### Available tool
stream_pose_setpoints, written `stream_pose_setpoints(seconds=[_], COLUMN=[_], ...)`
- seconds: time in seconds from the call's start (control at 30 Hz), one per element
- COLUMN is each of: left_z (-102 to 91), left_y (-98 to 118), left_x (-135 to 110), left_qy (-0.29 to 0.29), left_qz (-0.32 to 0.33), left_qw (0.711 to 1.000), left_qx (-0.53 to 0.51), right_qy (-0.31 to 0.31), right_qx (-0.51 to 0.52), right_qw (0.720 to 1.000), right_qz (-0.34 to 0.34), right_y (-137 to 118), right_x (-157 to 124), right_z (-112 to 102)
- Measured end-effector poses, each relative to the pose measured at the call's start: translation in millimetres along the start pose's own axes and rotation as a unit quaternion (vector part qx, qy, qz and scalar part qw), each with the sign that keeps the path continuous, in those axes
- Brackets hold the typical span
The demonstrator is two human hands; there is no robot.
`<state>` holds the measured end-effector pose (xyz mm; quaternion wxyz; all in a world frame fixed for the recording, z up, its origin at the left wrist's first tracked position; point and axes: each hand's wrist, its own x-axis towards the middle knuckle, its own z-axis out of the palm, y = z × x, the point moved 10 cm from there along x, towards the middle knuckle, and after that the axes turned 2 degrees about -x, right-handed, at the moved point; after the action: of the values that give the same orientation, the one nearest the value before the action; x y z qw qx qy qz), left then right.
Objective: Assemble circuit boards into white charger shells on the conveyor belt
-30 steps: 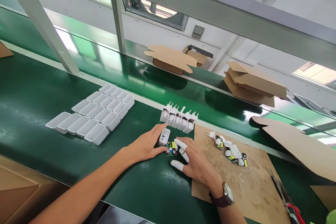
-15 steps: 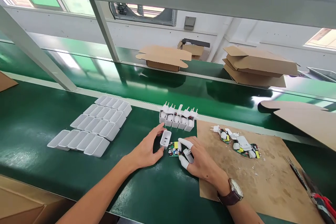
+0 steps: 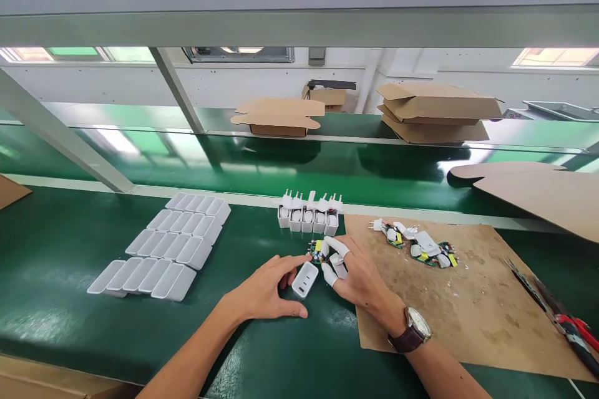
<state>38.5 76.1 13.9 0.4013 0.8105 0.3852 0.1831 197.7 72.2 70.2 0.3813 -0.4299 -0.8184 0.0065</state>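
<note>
My right hand (image 3: pixel 358 271), with white finger cots on its thumb and forefinger, grips a small circuit board (image 3: pixel 319 250) with a white plug piece (image 3: pixel 337 265) attached. The board's green edge and yellow part point left. Just below the board, a white charger housing (image 3: pixel 305 280) stands tilted on the green table, its port slots showing. My left hand (image 3: pixel 271 290) lies around the housing's left side, thumb and forefinger spread apart. Its forefinger reaches to the board's left edge; the curled fingers are close to the housing, and whether they touch it I cannot tell.
Behind the hands stands a row of filled charger housings (image 3: pixel 307 218) with plugs on top. Rows of open white housings (image 3: pixel 173 230) lie left. On a brown cardboard sheet (image 3: pixel 421 312) are several circuit boards (image 3: pixel 428 246) and red-handled tools (image 3: pixel 568 321). Folded cartons (image 3: pixel 435 109) sit on the back shelf.
The housing has come nearer to me and turned. My left thumb has moved away from it, and its forefinger now reaches to the circuit board. The camera view has levelled.
</note>
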Motion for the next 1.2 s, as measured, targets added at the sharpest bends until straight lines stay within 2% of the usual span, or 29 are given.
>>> stream_pose_setpoints(seconds=[0.07, 0.13, 0.33, 0.43, 0.5, 0.67, 1.2], left_z=[3.3, 1.2, -31.9, -40.6, -43.1, -40.4, -35.0], left_y=[4.7, 7.9, -3.2, -7.0, -3.9, 3.1, 19.0], left_x=[0.1, 0.9, -1.4, -3.8, -4.9, -5.9, -7.4], left_qy=[-0.019, -0.004, 0.194, 0.245, 0.264, 0.265, 0.249], left_qz=[0.010, 0.014, -0.014, -0.002, 0.028, 0.079, 0.128], left_qw=[0.999, 1.000, 0.981, 0.969, 0.963, 0.957, 0.955], left_qx=[0.026, 0.023, -0.016, 0.018, 0.045, 0.083, 0.095], right_qy=[0.011, 0.025, 0.087, 0.089, 0.084, 0.073, 0.037], right_qx=[-0.004, -0.011, 0.008, 0.043, 0.034, -0.027, -0.025], right_qw=[1.000, 1.000, 0.996, 0.995, 0.995, 0.992, 0.995], right_qz=[-0.004, 0.000, 0.022, 0.004, -0.032, -0.101, -0.092], right_y=[-1.0, 0.1, 0.1, -12.6, -28.0, -54.3, -51.8], right_x=[-0.3, 0.3, 5.9, 6.2, 3.9, -4.2, -9.1], right_z=[-0.6, -3.4, -27.9, -32.9, -32.2, -23.6, -12.9])
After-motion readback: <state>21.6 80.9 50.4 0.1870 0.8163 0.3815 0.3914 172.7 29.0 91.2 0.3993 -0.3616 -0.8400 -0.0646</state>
